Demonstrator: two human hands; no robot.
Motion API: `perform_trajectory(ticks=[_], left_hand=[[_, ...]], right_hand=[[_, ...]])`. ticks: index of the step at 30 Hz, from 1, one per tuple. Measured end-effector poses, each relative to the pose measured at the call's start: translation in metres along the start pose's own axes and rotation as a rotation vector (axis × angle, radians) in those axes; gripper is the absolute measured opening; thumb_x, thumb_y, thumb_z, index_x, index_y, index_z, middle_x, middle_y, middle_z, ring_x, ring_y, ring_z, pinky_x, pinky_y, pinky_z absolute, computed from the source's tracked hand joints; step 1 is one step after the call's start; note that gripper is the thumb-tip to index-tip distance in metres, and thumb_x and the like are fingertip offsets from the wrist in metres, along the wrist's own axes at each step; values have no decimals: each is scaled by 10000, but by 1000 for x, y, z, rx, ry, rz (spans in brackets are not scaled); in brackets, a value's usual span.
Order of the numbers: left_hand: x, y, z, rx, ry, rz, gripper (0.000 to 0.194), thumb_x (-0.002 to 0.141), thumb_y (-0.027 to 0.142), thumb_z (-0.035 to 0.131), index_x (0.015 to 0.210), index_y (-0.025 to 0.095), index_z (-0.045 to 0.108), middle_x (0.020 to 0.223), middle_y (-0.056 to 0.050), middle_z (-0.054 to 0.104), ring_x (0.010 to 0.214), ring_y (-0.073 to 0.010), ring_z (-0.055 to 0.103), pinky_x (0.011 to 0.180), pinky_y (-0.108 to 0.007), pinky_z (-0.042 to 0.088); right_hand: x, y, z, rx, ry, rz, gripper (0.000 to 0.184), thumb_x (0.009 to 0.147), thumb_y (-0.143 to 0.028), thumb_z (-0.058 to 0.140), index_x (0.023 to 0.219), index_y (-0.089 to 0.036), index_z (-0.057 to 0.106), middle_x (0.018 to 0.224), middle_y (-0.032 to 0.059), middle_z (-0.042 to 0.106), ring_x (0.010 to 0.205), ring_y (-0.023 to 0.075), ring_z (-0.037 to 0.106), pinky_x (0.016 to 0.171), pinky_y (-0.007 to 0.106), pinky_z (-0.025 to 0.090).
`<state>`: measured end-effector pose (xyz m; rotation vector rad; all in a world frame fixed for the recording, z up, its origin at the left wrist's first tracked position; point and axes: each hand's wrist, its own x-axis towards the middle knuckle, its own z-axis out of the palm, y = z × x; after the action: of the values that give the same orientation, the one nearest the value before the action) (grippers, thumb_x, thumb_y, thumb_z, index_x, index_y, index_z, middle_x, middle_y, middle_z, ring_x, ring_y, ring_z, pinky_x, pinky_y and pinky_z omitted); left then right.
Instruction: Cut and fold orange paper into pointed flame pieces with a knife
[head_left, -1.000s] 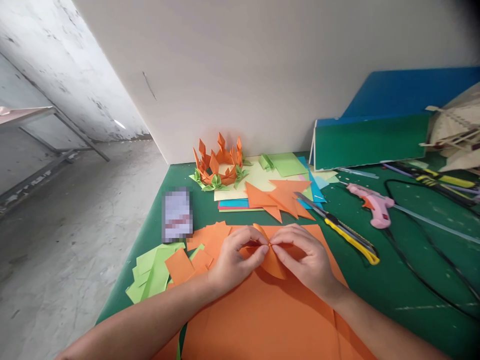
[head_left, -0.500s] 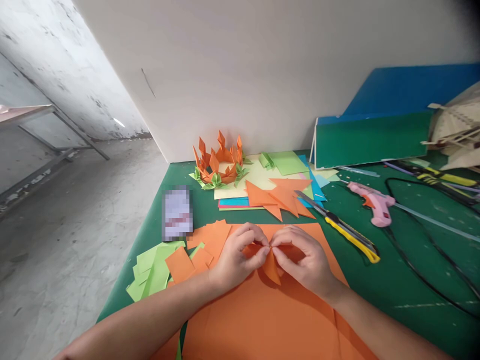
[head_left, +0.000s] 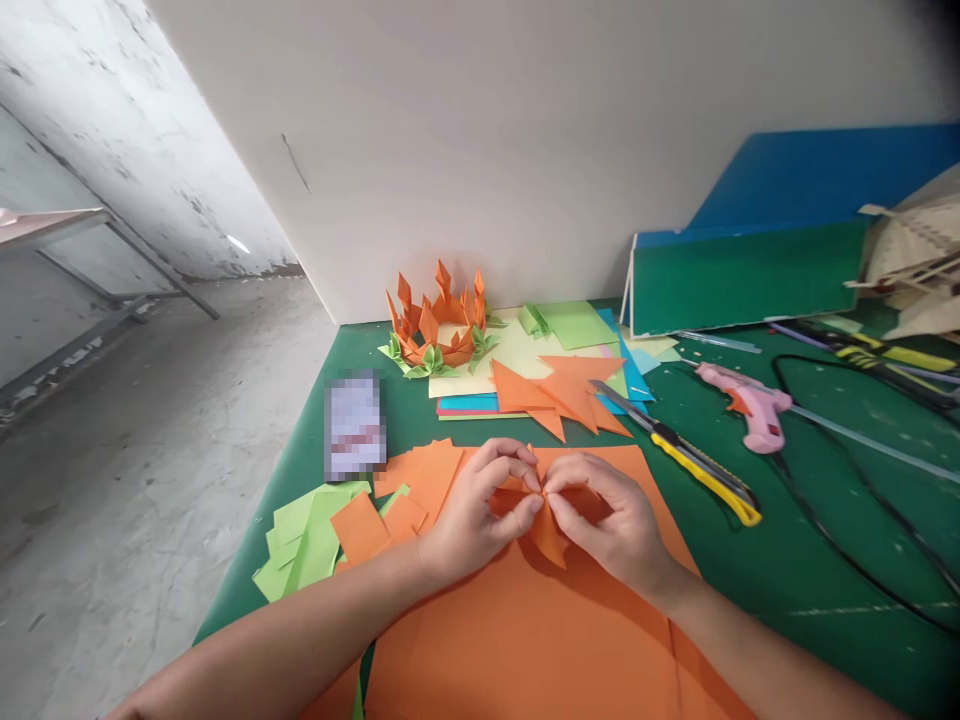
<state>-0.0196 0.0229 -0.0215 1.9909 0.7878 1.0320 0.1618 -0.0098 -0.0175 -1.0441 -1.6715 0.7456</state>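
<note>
Between my two hands is a small folded piece of orange paper (head_left: 550, 540), its pointed end hanging toward me. My left hand (head_left: 487, 505) pinches it from the left with thumb and fingertips. From the right, my right hand (head_left: 609, 510) pinches the same piece, the fingertips of both hands almost touching. The fingers hide much of the folds. Under both hands lies a large orange sheet (head_left: 517, 640). To the left are loose orange paper pieces (head_left: 360, 528) and light green paper pieces (head_left: 311, 545).
A folded orange paper crown (head_left: 450, 340) with green leaves stands at the back. Orange triangular pieces (head_left: 570, 390) lie on stacked coloured paper. To the right are a yellow utility knife (head_left: 705, 480) and a pink glue gun (head_left: 750, 405) with a cable. A blurred-out rectangular object (head_left: 355, 425) lies left.
My left fingers have lifted and spread slightly, and a tip of the orange paper now shows above them. My right hand stays nearly in place.
</note>
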Motion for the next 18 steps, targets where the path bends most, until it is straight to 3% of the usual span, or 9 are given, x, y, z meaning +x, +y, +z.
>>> perform_trajectory(ticks=[5,11,14,18], left_hand=[[1,0,-1,-47,-50,7,37,915,200,573,906,216,542,1219,-82,604,1201,-218,549,1012,-389,436],[2,1,-1,-26,-24,-47,70,915,243,579,859,207,558,876,-32,637,823,-154,602,787,-303,492],[0,0,1,-77,-10,-135,98,904,268,593,850,200,549,842,-25,615,774,-143,577,729,-283,487],[-3,-5,6,-308,-10,-273,160,907,335,609,888,197,530,877,-25,586,772,-125,573,667,-243,484]], right_hand=[[2,0,0,16,5,18,110,874,-170,579,813,-257,611,802,5,655,828,187,638,783,318,513],[2,2,1,67,11,114,64,880,-246,609,820,-250,630,793,15,657,751,178,634,694,297,533],[1,4,1,124,-6,189,81,884,-287,617,825,-241,648,797,23,662,751,179,637,693,293,545],[1,9,3,228,-13,265,97,881,-336,630,863,-241,643,833,23,660,777,175,643,715,284,554]])
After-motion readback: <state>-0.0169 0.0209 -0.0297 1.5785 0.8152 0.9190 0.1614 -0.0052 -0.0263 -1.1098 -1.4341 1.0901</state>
